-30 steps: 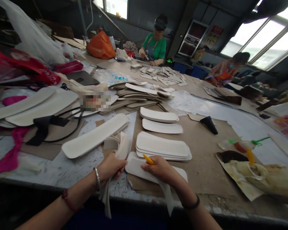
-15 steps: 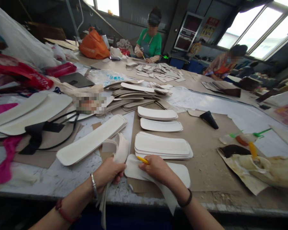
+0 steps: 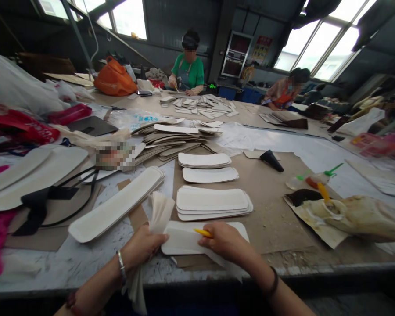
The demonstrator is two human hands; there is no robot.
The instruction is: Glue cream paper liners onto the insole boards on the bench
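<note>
Left hand (image 3: 144, 245) clamped on bunched strips (image 3: 161, 213), right hand (image 3: 226, 240) gripping yellow handle (image 3: 202, 233). Gap's slightly wider than a second ago, so more white panel (image 3: 177, 240) lies between, lower centre.

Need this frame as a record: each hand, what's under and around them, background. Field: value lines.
left hand: gripping bunched pale strips
right hand: holding a yellow tool, type unclear
below right hand: white panel
beyond white panel: stacked white panels
left of stacks: long pale panels, set slantwise
right side: stained container, lying on its side
background: co-worker in green; orange bag
</note>
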